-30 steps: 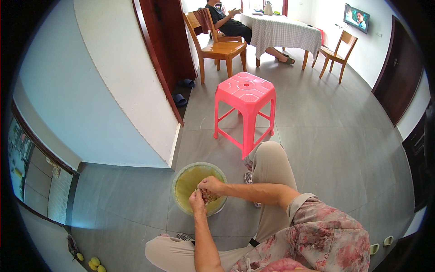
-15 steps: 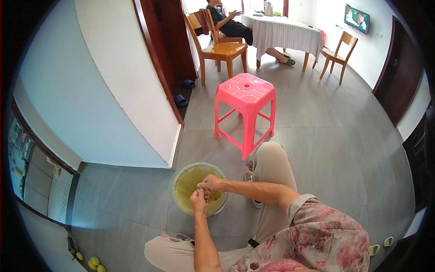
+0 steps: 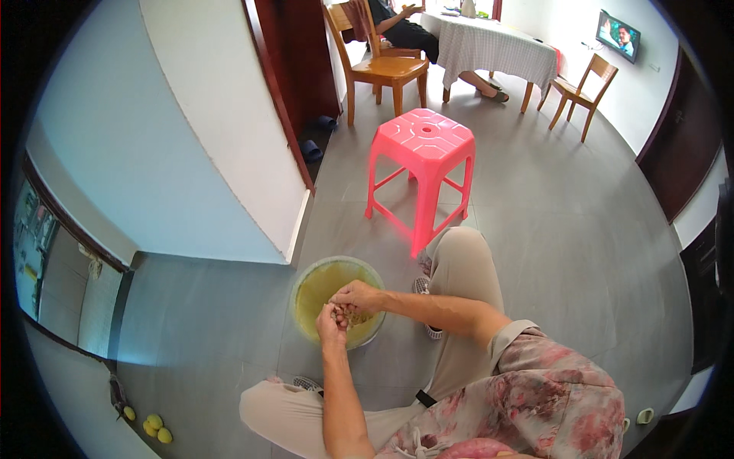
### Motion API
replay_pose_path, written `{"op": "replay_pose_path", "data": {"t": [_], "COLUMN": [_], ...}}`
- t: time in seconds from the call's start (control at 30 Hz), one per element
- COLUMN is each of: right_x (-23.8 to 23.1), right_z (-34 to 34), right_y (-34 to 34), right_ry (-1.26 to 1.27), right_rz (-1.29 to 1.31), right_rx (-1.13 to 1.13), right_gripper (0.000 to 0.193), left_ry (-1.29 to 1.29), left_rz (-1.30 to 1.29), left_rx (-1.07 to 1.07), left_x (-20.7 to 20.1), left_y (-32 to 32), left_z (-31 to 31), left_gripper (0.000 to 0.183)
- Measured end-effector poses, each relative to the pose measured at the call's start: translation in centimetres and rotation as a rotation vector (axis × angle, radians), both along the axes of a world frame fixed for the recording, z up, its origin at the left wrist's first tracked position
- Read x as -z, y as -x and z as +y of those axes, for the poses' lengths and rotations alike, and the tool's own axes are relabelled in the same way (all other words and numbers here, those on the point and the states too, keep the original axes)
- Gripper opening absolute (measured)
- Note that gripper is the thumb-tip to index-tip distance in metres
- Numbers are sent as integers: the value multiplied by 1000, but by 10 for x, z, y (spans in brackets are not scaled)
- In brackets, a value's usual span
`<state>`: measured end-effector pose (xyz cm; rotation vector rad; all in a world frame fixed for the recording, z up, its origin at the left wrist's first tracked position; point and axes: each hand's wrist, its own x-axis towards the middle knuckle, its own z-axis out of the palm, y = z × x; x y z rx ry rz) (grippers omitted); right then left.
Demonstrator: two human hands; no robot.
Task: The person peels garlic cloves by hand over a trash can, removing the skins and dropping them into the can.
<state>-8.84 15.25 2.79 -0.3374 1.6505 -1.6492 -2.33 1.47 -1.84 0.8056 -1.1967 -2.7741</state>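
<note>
A round bucket [image 3: 309, 288] with a yellow-green inside stands on the floor between my legs. Small tan pieces [image 3: 356, 315], perhaps peanuts, show inside it by my fingers. My left hand [image 3: 331, 324] is over the bucket's near part, its fingers closed in a pinch. Coming in from the right, my right hand [image 3: 359, 297] is closed too, its fingertips meeting those of the left. What lies between the fingertips is too small to make out.
A pink plastic stool [image 3: 425, 141] stands just beyond the bucket. Farther off are a wooden chair [image 3: 388, 70], a cloth-covered table [image 3: 497, 47] with a seated person [image 3: 409, 37], and another chair [image 3: 585, 92]. Yellow round fruits [image 3: 155, 421] lie at the lower left.
The whole view has shifted slightly, so the stool and bucket appear higher. Both hands stay together over the bucket, with small changes in the fingers.
</note>
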Motion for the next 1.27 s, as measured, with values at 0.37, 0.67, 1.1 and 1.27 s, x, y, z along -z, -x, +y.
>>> {"op": "replay_pose_path", "data": {"t": [0.37, 0.67, 1.1, 1.27], "right_x": [8, 19, 15, 16], "right_z": [-5, -8, -6, -10], "right_y": [-2, -4, -9, -8], "right_ry": [55, -5, -61, -96], "right_rz": [-62, -4, -10, -210], "right_rx": [-37, 93, 56, 86], "right_gripper": [25, 26, 20, 28], "left_ry": [-56, 104, 169, 174], "left_rz": [-5, -67, -64, -92], "left_rx": [16, -47, -45, -21], "left_x": [3, 4, 5, 7], "left_y": [-2, -1, -8, -25], "left_z": [-3, 5, 5, -1], "left_gripper": [14, 10, 10, 9]}}
